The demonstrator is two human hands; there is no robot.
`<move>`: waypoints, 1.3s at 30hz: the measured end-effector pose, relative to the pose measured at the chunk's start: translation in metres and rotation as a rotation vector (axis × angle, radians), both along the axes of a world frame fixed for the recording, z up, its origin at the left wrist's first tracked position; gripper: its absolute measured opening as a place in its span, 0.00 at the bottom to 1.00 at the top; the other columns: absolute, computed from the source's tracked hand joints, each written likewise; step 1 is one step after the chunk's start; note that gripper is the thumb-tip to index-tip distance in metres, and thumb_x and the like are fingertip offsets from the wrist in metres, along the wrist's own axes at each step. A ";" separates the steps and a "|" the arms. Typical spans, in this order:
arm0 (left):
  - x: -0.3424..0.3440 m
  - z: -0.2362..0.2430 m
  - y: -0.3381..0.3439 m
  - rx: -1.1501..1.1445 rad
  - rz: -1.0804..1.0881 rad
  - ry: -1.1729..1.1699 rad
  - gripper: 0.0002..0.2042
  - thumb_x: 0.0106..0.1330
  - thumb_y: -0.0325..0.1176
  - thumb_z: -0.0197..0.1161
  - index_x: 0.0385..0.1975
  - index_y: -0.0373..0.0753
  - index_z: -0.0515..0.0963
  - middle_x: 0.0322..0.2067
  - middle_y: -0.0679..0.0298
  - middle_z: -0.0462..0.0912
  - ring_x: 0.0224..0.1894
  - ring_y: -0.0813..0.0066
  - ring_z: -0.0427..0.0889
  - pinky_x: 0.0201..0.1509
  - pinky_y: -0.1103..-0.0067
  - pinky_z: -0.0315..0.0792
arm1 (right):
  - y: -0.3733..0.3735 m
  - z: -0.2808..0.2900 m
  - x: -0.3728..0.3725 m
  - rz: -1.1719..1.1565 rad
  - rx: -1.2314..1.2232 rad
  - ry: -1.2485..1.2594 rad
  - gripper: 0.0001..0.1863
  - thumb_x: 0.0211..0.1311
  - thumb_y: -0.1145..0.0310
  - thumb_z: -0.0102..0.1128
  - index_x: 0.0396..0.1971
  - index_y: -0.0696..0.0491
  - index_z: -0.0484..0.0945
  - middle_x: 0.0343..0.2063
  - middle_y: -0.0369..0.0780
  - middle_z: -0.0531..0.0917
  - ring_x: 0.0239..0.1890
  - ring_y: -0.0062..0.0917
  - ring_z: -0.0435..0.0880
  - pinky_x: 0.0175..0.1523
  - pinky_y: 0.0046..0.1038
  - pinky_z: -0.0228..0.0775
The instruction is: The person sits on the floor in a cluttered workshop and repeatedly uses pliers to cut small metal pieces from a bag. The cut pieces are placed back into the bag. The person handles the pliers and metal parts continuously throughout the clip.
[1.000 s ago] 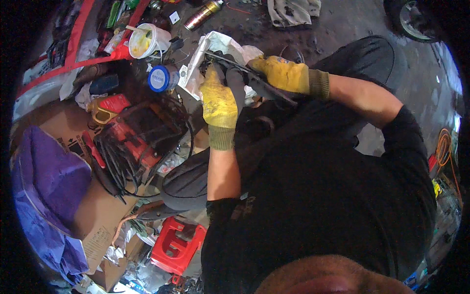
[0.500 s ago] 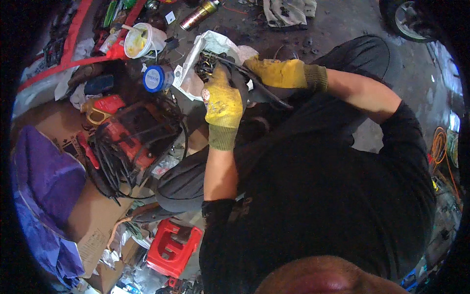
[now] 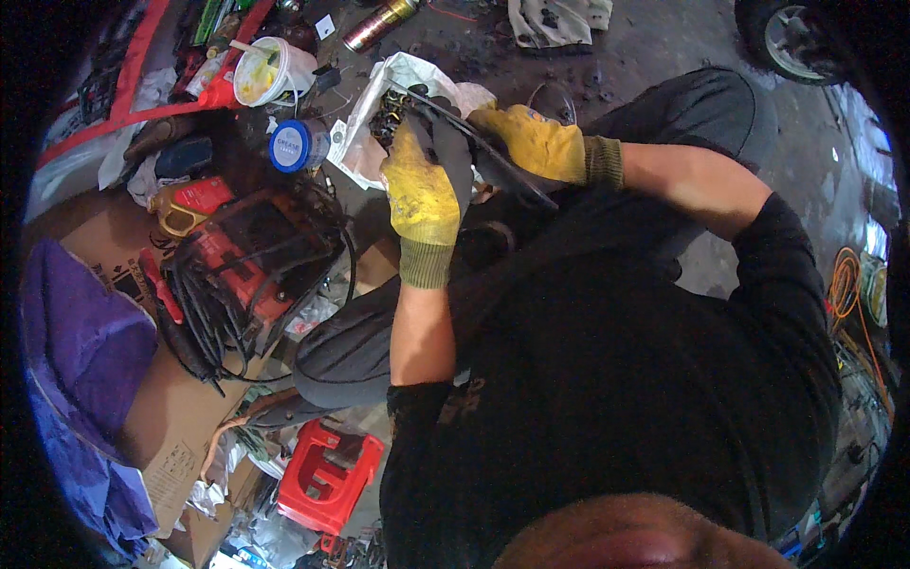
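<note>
My left hand [image 3: 424,194], in a yellow work glove with a dark palm, is closed at the near side of a white tub [image 3: 349,159]. Small dark and brassy pieces [image 3: 387,121] lie inside that tub. My right hand [image 3: 540,144], gloved the same way, is closed just right of it. A long, thin black part [image 3: 507,163] runs slantwise between the two hands, and both grip it. Its exact kind cannot be made out, and my gloves hide much of it. Fingertips of both hands are partly hidden.
Left of the tub stand a blue-lidded jar [image 3: 290,146] and a white bucket [image 3: 270,76]. Beyond lies a spray can [image 3: 382,25]. A red machine with black cables [image 3: 232,261], a red plastic stool [image 3: 327,479] and a purple cloth [image 3: 90,332] are at left. A wheel [image 3: 794,43] stands far right.
The view has shifted slightly, so the surroundings sit a little further left. Both hands stay at the tub with the black part between them; their grip looks much the same.
</note>
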State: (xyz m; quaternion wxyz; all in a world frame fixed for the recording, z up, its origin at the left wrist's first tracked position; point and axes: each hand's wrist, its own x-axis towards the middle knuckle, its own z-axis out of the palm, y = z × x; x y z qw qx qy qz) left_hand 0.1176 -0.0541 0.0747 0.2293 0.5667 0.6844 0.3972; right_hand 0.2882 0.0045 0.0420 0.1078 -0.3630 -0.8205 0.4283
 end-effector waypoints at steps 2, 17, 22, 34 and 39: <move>-0.004 -0.009 -0.002 0.024 -0.015 0.045 0.12 0.70 0.36 0.61 0.44 0.34 0.80 0.35 0.47 0.87 0.39 0.47 0.88 0.40 0.62 0.80 | -0.001 -0.003 -0.003 -0.009 0.050 0.086 0.38 0.46 0.47 0.77 0.53 0.56 0.76 0.38 0.56 0.85 0.42 0.52 0.86 0.46 0.47 0.78; -0.037 0.024 -0.005 -0.483 -0.072 -1.070 0.12 0.70 0.34 0.57 0.45 0.36 0.82 0.30 0.59 0.86 0.23 0.72 0.83 0.24 0.79 0.74 | 0.026 0.007 0.003 0.109 0.476 -0.089 0.26 0.56 0.59 0.66 0.52 0.56 0.74 0.38 0.49 0.85 0.41 0.47 0.87 0.42 0.44 0.80; -0.032 0.031 -0.006 -0.480 -0.059 -1.108 0.13 0.70 0.35 0.57 0.48 0.36 0.81 0.34 0.58 0.87 0.29 0.69 0.86 0.28 0.78 0.78 | 0.027 0.011 0.002 0.131 0.480 -0.181 0.24 0.58 0.60 0.62 0.53 0.55 0.75 0.38 0.49 0.86 0.41 0.46 0.88 0.42 0.44 0.80; -0.020 0.026 -0.014 -0.443 -0.166 -0.699 0.15 0.78 0.36 0.51 0.53 0.33 0.79 0.36 0.57 0.87 0.33 0.67 0.88 0.34 0.74 0.81 | 0.025 0.025 0.003 0.191 0.537 -0.186 0.20 0.61 0.65 0.58 0.52 0.56 0.74 0.38 0.50 0.85 0.39 0.47 0.87 0.43 0.44 0.81; -0.011 0.038 -0.006 -0.417 -0.101 -0.863 0.15 0.77 0.36 0.51 0.53 0.34 0.78 0.36 0.55 0.87 0.32 0.66 0.88 0.32 0.75 0.80 | 0.029 0.037 0.001 0.146 0.575 -0.271 0.18 0.61 0.65 0.59 0.50 0.55 0.75 0.36 0.49 0.85 0.38 0.44 0.87 0.41 0.42 0.81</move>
